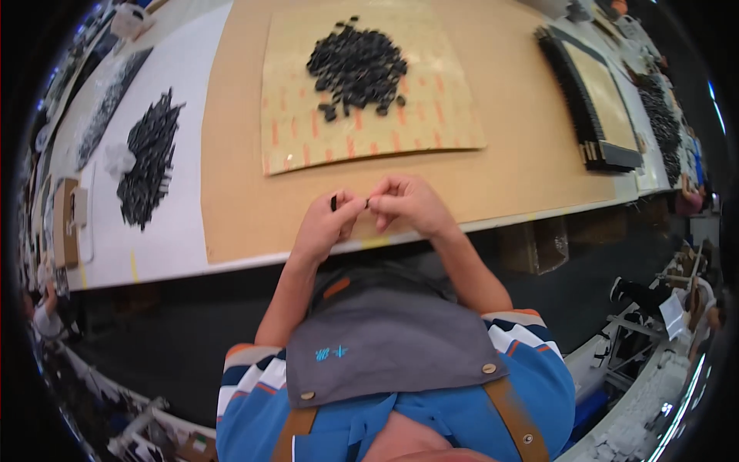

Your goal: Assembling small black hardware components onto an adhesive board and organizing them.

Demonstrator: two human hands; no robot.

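My left hand and my right hand meet over the table's near edge, fingertips almost touching. In the left hand a small black piece shows against the fingers, which are closed on it. Thumb and forefinger of the right hand are pinched together, beside a tiny dark bit between the two hands. It is too small to tell whether that bit belongs to the same piece. Beyond the hands, a heap of small black parts lies on a yellowish sheet with orange marks.
Long dark strips are piled on the white surface at left, with a crumpled clear bag beside them. A black-edged tray stands at the right. Brown cardboard covers the table. Another person's arm shows at far right.
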